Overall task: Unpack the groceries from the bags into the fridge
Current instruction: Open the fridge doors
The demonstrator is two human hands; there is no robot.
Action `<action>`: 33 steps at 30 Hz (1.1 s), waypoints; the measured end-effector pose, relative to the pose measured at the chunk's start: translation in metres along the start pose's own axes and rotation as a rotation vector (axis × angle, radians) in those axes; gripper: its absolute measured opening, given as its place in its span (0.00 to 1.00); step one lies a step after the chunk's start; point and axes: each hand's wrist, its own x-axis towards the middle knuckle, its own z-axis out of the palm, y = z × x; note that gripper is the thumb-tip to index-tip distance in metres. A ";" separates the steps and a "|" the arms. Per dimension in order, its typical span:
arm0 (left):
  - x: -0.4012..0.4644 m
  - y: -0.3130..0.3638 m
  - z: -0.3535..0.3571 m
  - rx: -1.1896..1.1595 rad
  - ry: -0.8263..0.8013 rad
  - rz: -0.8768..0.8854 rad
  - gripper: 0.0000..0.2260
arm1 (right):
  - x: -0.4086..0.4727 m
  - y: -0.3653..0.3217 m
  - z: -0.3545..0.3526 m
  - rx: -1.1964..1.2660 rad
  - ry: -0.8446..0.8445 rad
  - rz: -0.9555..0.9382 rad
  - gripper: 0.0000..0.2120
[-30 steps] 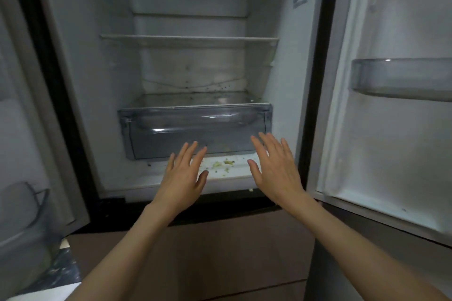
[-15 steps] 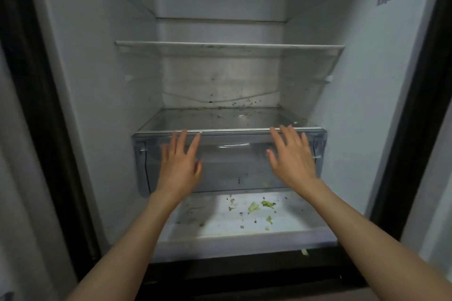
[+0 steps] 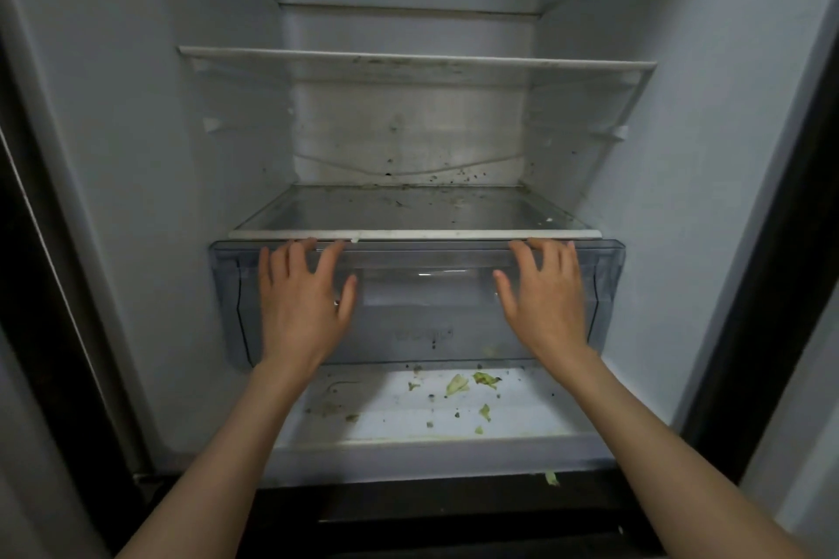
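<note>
Fridge (image 3: 159, 150): open. Drawer (image 3: 422, 313): clear, pushed in under the lowest shelf (image 3: 408, 213). Left hand (image 3: 302, 304), right hand (image 3: 547, 302): fingers straight and spread, flat on the drawer front, fingertips at its top edge. Green scraps (image 3: 458, 384): on the floor below the drawer.

I see two bare forearms reaching up from the bottom of my view, no sleeves anywhere along them, nothing worn at the wrists. My left hand (image 3: 302, 304) and right hand (image 3: 542, 300) are both bare too: no gloves, no rings, no watch or bracelet, and the fingernails look short and plain.
</note>
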 end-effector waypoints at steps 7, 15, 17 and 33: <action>-0.012 0.001 -0.023 -0.045 0.061 0.008 0.20 | -0.011 0.001 -0.018 0.069 0.063 -0.015 0.22; -0.030 0.010 -0.048 -0.046 0.183 0.000 0.17 | -0.027 -0.001 -0.042 0.152 0.179 0.003 0.18; -0.038 0.010 -0.053 -0.061 0.208 0.015 0.16 | -0.033 0.001 -0.049 0.165 0.181 -0.013 0.18; -0.050 0.007 -0.070 -0.174 0.172 0.041 0.15 | -0.047 -0.006 -0.074 0.191 0.124 0.024 0.19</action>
